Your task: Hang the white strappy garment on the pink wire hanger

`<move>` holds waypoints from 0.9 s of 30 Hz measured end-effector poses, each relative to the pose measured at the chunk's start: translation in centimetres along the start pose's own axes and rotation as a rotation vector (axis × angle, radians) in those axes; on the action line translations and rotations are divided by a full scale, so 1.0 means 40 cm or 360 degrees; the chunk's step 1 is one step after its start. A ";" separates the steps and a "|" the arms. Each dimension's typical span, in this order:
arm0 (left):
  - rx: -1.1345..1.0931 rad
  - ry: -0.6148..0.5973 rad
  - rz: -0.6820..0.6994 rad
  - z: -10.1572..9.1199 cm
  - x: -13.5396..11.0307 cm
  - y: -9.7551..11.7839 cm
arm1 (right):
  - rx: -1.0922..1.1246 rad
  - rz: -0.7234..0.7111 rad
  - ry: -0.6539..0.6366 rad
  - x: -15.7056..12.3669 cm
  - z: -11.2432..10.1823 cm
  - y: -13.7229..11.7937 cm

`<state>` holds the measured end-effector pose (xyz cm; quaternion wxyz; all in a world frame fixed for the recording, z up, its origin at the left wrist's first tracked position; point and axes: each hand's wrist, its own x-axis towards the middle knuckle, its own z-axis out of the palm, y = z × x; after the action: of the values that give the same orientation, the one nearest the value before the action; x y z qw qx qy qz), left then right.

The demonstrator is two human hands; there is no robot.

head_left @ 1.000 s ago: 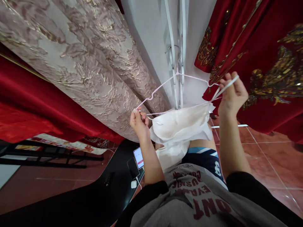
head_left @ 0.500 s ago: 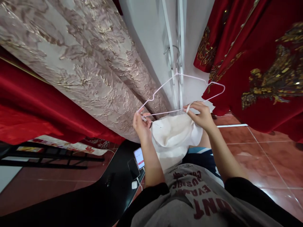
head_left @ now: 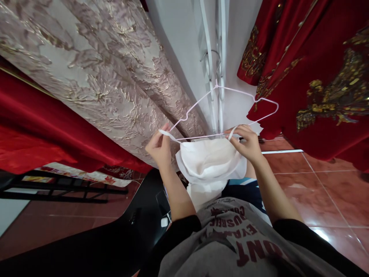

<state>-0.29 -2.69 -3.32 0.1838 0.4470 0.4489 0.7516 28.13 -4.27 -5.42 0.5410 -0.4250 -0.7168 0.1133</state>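
Note:
A pale pink clothes hanger (head_left: 201,100) hangs upright in front of me, its metal hook near the white rails. Just below its bottom bar spreads a white garment (head_left: 204,157) with thin straps at its top corners. My left hand (head_left: 160,145) pinches the left strap (head_left: 170,135), pulled out beside the hanger's left corner. On the other side, my right hand (head_left: 245,141) is closed on the right strap (head_left: 232,132), close to the bottom bar. Whether the right fingers also touch the bar is hidden. The lower part of the garment lies towards my lap.
White rails (head_left: 221,50) stand against the wall ahead. A patterned pink-gold fabric (head_left: 115,77) hangs at left, and a red embroidered garment (head_left: 311,100) at right. A black table (head_left: 95,234) with a phone (head_left: 163,202) and a white charger (head_left: 164,222) is at lower left.
My left hand has moved left, away from the hanger's corner, drawing the strap out. The garment has spread wider leftwards. My right hand stays nearly in place.

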 end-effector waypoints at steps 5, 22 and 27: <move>0.0048 -0.0570 -0.0064 0.062 0.053 0.052 | -0.0053 0.0004 0.0094 -0.012 0.015 -0.003; -0.0600 -0.0057 -0.0742 0.122 -0.121 -0.059 | 0.0046 -0.0021 0.0133 -0.036 0.037 -0.020; -0.0537 -0.0074 -0.0737 0.120 -0.106 -0.046 | 0.0115 0.0188 0.1020 -0.064 -0.010 0.054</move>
<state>5.74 -2.13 -6.08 0.4325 0.3129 0.4033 0.7433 29.66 -4.95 -8.34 0.7463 -0.4605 -0.4796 0.0303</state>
